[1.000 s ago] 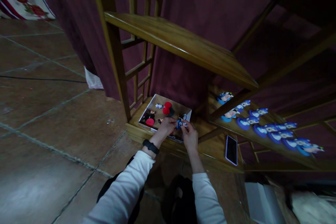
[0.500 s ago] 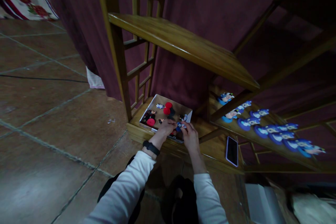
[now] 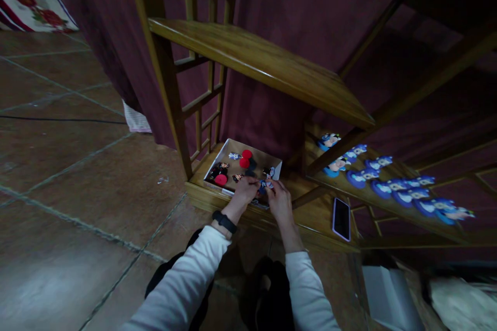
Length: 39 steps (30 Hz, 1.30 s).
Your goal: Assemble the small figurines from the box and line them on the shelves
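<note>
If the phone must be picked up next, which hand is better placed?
Probably the right hand: it is nearer to the phone, which lies to its right. The left hand is farther away. Both hands are at the small blue figure; their exact grip is unclear.

Glossy wood shelf [image 3: 248, 64], matt curtain [image 3: 287, 15]

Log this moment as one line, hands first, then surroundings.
left hand: fingertips at blue-and-white figure | right hand: pinching same figure | both: over open box | phone: on wooden shelf, right of box
</note>
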Each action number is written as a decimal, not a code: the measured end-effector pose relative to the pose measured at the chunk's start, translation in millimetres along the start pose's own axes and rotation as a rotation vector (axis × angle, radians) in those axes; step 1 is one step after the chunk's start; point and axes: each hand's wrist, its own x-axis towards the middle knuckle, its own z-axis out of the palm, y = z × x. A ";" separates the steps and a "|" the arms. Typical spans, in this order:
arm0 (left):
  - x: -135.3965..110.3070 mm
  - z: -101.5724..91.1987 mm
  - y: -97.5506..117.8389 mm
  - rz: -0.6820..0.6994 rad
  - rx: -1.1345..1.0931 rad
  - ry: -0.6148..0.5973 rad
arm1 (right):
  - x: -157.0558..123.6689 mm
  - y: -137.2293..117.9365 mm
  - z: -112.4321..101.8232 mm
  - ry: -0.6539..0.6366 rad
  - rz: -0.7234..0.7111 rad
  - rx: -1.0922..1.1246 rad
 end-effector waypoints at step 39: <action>2.2 -0.5 12.0 -0.173 -0.098 -0.040 | 8.3 36.0 11.9 -0.029 0.254 0.608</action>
